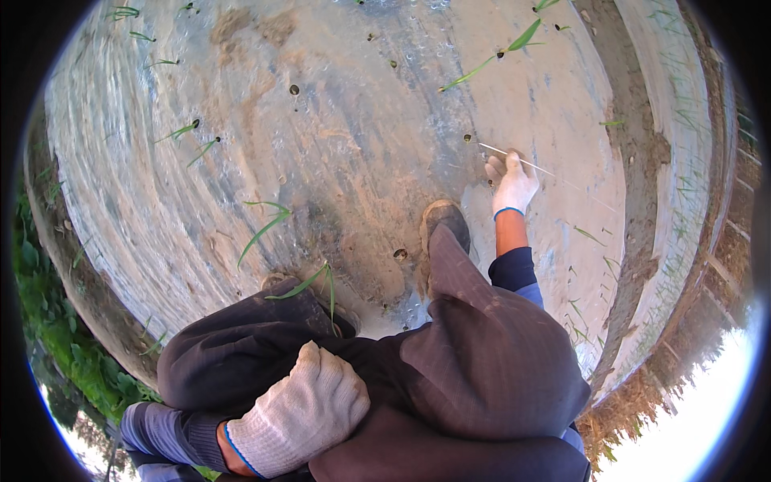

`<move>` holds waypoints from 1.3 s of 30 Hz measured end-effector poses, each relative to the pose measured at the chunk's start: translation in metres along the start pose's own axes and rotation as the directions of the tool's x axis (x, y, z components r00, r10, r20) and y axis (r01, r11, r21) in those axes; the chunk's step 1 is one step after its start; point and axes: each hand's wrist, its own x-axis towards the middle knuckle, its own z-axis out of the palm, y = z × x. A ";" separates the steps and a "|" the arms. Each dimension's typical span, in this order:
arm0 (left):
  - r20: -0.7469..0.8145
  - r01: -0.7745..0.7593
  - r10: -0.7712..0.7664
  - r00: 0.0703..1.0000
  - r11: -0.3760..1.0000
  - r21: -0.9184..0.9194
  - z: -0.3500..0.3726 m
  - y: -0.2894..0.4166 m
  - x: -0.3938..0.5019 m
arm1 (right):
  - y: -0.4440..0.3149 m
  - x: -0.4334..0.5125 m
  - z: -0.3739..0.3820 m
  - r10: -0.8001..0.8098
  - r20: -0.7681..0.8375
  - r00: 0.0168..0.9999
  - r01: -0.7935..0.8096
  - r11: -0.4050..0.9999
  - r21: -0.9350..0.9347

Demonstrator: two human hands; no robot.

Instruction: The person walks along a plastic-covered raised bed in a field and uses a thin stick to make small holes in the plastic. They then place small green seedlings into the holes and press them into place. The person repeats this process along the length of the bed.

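My right hand, in a pale knitted work glove with a blue cuff edge, holds a thin, light-coloured rod between thumb and fingers. The rod's left tip lies near a small round hole in the muddy plastic mulch film. My left hand, gloved alike, rests curled by my lap; its fingertips are partly hidden, and nothing shows in it. Green seedlings with long narrow leaves come out of holes in the film.
My shoe stands on the film beside another hole. A bare soil furrow runs at the right, with a second film-covered bed beyond it. Leafy green plants border the far left. Several more seedlings stand at the top.
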 end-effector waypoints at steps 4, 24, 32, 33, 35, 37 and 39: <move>0.012 -0.013 0.013 1.000 1.000 0.000 -0.001 0.000 0.001 | -0.010 0.014 -0.019 0.016 0.078 0.997 -0.030 0.981 0.190; -0.011 0.002 -0.002 1.000 1.000 0.029 0.003 0.001 0.004 | -0.026 0.001 0.027 -0.253 0.358 0.899 0.355 0.900 -0.254; -0.036 -0.003 0.004 0.999 1.000 0.016 0.003 0.000 0.004 | -0.019 0.004 0.019 -0.236 0.405 0.883 0.338 0.920 -0.199; -0.040 -0.005 0.005 0.999 1.000 0.013 0.003 -0.001 0.004 | -0.020 0.005 0.017 -0.237 0.424 0.874 0.359 0.903 -0.235; -0.040 -0.003 0.003 0.999 1.000 0.009 0.003 -0.001 0.003 | -0.020 0.006 0.013 -0.234 0.437 0.868 0.384 0.876 -0.293; -0.014 0.005 -0.005 1.000 1.000 0.002 0.003 0.000 0.003 | -0.019 0.006 0.012 -0.220 0.411 0.885 0.378 0.854 -0.357; -0.034 0.006 -0.006 0.999 1.000 0.010 0.002 -0.001 0.003 | -0.016 0.004 0.014 -0.240 0.373 0.896 0.372 0.865 -0.337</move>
